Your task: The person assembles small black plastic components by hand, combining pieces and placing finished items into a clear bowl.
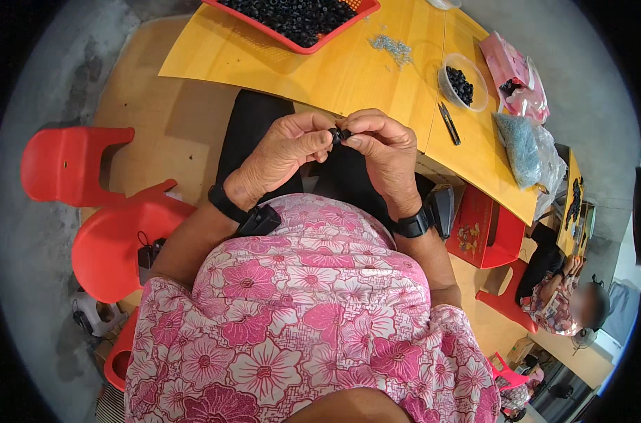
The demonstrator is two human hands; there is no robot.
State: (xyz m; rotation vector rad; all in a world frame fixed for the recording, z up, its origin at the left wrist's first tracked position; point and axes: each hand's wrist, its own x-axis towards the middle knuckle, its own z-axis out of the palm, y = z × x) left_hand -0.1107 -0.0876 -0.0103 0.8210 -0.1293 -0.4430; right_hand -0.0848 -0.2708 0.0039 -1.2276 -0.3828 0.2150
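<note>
Above my lap, just off the yellow table's near edge, my two hands meet at their fingertips. My left hand (290,149) pinches a small round black part (335,135) between thumb and forefinger. Against it, my right hand (382,145) grips another small black piece (346,134), partly covered by the fingers. The two pieces touch or nearly touch; I cannot tell whether they are joined. Beyond my hands, a red basket (308,50) full of black ring-like parts stands on the table, with a small pile of shiny metal bits (392,50) to its right.
The yellow table (320,81) also bears a clear bowl (444,83) of black parts, black snips (449,124), a pink bag (507,60) and a bag of bluish bits (518,144). Red chairs (109,240) stand at left. Another person (557,299) sits far right.
</note>
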